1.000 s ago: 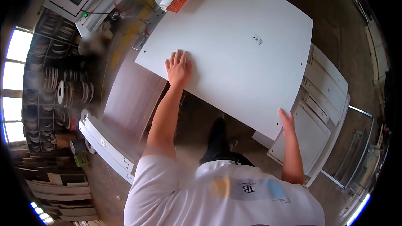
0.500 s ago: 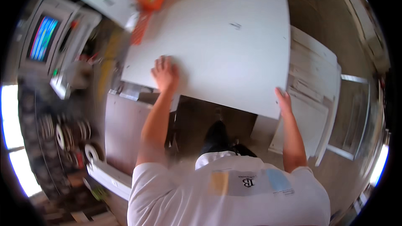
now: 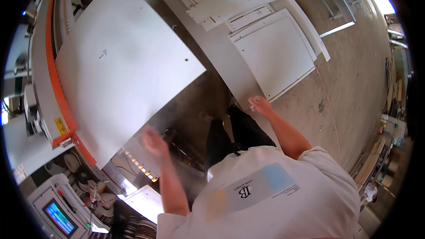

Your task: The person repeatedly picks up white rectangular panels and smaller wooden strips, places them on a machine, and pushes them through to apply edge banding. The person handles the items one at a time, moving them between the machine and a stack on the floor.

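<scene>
White panel (image 3: 124, 66) points one corner rightward, long axis unclear; right grip (image 3: 261, 105) loosely spread, left grip (image 3: 155, 142) unreadable.

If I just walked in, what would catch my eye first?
Probably the large, flat white panel at upper left, beside the long, curving-looking orange strip of a machine. Next might come the stacked flat white boards at upper right, then the bright, mostly blue rectangular screen at lower left.

White large panel (image 3: 126, 79), orange machine rail (image 3: 55, 84)
The white shirt (image 3: 287, 212) carries a grey block (image 3: 257, 188) between pale yellow (image 3: 216, 204) and light blue patches (image 3: 280, 178); trousers (image 3: 219, 141) black, warning label (image 3: 60, 126) yellow, stacked panels (image 3: 276, 53) white, screen (image 3: 60, 218) largely blue, perforated plate (image 3: 83, 151) orange-red.
</scene>
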The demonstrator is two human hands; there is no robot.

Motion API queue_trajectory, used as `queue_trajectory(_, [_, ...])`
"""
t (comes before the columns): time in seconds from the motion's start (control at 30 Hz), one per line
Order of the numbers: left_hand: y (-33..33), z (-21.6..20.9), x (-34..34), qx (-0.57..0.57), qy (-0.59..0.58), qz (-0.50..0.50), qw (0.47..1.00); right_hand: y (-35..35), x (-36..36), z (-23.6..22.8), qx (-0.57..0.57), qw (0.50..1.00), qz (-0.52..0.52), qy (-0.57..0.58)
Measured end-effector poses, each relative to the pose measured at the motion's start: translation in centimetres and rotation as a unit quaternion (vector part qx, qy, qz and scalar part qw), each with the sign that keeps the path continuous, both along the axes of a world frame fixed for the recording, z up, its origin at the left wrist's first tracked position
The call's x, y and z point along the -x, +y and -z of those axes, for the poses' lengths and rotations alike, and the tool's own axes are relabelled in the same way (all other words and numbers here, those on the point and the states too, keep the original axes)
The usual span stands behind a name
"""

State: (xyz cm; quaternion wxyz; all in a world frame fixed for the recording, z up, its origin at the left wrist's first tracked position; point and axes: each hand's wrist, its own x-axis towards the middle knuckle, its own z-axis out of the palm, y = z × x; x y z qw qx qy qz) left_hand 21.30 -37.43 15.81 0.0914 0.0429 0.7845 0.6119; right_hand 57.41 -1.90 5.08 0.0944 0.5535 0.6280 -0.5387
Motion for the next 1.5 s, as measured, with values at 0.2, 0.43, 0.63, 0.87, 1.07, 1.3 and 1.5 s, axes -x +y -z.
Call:
queue_trajectory(0.2, [10.2,4.1,-11.6,0.210,-0.150,0.413,0.873,0.1,-12.1,11.3,-0.019,0.988,0.124,-0.092])
queue_trajectory(0.43, [8.5,5.8,-17.7,0.373,-0.232,0.559,0.703,5.5,-15.7,16.1,-0.086,0.952,0.248,-0.157])
queue_trajectory(0.63, [4.5,7.9,-16.9,0.382,-0.333,0.439,0.742,11.2,-18.5,23.7,-0.033,0.893,0.421,-0.154])
queue_trajectory(0.87, [8.6,7.8,-16.4,0.394,-0.386,0.399,0.732,13.1,-20.3,28.1,0.067,0.772,0.632,-0.014])
queue_trajectory(1.07, [14.5,7.1,-17.8,0.353,-0.380,0.448,0.728,11.2,-18.5,20.6,0.147,0.818,0.555,0.036])
queue_trajectory(1.3, [20.5,7.5,-22.2,0.210,-0.521,0.482,0.672,4.2,-7.5,7.1,0.246,0.789,0.559,0.071])
queue_trajectory(1.5, [22.8,11.9,-22.7,-0.144,-0.680,0.242,0.677,-3.0,2.4,-4.2,0.345,0.730,0.570,0.148])
